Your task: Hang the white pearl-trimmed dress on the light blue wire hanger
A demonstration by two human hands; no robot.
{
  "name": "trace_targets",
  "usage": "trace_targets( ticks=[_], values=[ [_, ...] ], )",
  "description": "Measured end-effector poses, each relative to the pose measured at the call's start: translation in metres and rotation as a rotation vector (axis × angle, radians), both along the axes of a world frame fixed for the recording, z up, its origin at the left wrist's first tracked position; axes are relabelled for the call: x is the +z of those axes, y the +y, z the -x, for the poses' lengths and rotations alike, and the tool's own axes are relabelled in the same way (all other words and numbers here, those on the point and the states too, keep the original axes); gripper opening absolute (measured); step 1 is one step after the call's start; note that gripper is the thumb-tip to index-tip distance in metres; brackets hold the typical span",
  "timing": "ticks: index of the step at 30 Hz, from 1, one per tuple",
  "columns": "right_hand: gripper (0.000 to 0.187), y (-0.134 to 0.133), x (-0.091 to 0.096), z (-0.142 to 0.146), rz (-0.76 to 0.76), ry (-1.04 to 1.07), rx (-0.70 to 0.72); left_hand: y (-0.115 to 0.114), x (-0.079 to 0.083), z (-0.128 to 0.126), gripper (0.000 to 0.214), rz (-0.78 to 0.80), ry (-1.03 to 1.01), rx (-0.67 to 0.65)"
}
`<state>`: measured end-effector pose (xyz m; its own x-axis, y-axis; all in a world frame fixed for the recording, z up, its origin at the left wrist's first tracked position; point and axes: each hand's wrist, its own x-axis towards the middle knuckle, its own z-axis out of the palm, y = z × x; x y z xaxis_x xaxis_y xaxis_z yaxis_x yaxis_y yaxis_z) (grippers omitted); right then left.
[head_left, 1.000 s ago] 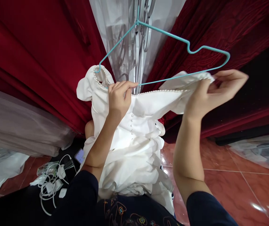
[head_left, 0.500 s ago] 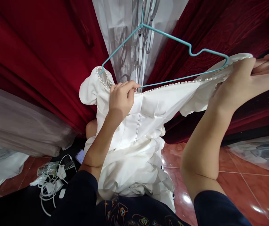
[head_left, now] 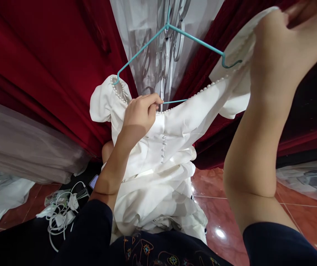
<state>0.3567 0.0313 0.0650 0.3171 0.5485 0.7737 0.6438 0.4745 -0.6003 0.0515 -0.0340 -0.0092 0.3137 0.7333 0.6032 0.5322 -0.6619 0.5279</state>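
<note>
A white dress (head_left: 175, 125) with a pearl-edged neckline and puffed sleeves hangs before me, its skirt bunched over my lap. Its left sleeve is on one end of a turquoise clothes hanger (head_left: 144, 49). My left hand (head_left: 138, 114) is closed in a pinch on the hanger's bottom bar at the neckline. At the upper right, my right hand (head_left: 294, 33), blurred and partly cut off, grips the dress at the right sleeve and pulls it up. The wrist hides part of that sleeve. Cloth covers the hanger's right end.
Red curtains (head_left: 50, 55) hang on the left, with more dark red cloth at right. A grey metal frame (head_left: 166, 55) stands behind the hanger. White cables (head_left: 60, 221) and a phone (head_left: 93, 181) lie on a black surface at lower left. Red floor tiles (head_left: 216, 210) show at right.
My right hand has moved up, raising the right sleeve and neckline over the hanger's right end, which was in plain view before. My left hand has barely moved.
</note>
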Motion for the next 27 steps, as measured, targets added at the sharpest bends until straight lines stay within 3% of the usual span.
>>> trace_targets(
  ticks=[3, 5, 6, 8, 10, 12, 15, 19, 21, 24, 27],
  values=[
    [0.044, -0.016, 0.016, 0.032, 0.101, 0.061, -0.137, -0.002, 0.0, 0.002, 0.033, -0.011, 0.011, 0.013],
    [0.042, -0.029, 0.017, 0.044, 0.241, 0.129, 0.043, -0.004, 0.001, 0.003, 0.031, -0.02, 0.026, 0.022],
    [0.038, -0.034, 0.015, 0.047, 0.236, 0.19, 0.165, -0.006, 0.002, 0.003, 0.03, -0.02, 0.032, 0.024],
    [0.031, -0.037, 0.007, 0.048, 0.058, 0.277, 0.372, -0.009, 0.004, 0.003, 0.029, -0.012, 0.047, 0.03],
    [0.033, -0.029, -0.006, 0.047, -0.162, 0.276, 0.423, -0.011, 0.006, 0.002, 0.029, -0.002, 0.067, 0.049],
    [0.034, -0.017, -0.02, 0.047, -0.216, 0.235, 0.389, -0.012, 0.006, 0.001, 0.029, -0.002, 0.088, 0.075],
    [0.018, -0.01, -0.036, 0.053, -0.177, 0.158, 0.344, -0.011, 0.004, 0.001, 0.028, -0.023, 0.096, 0.096],
    [0.022, -0.042, -0.049, 0.072, -0.537, 0.126, 0.248, -0.011, 0.0, 0.002, 0.028, -0.044, 0.055, 0.065],
    [0.024, -0.066, -0.057, 0.082, -0.608, 0.078, 0.186, -0.011, 0.0, 0.002, 0.028, -0.045, 0.037, 0.047],
    [0.02, -0.087, -0.079, 0.095, -0.329, -0.273, 0.273, -0.008, -0.002, 0.001, 0.028, -0.05, 0.027, 0.029],
    [0.028, -0.084, -0.104, 0.101, -0.058, -0.512, 0.312, 0.0, -0.008, -0.001, 0.027, -0.079, 0.011, 0.014]
  ],
)
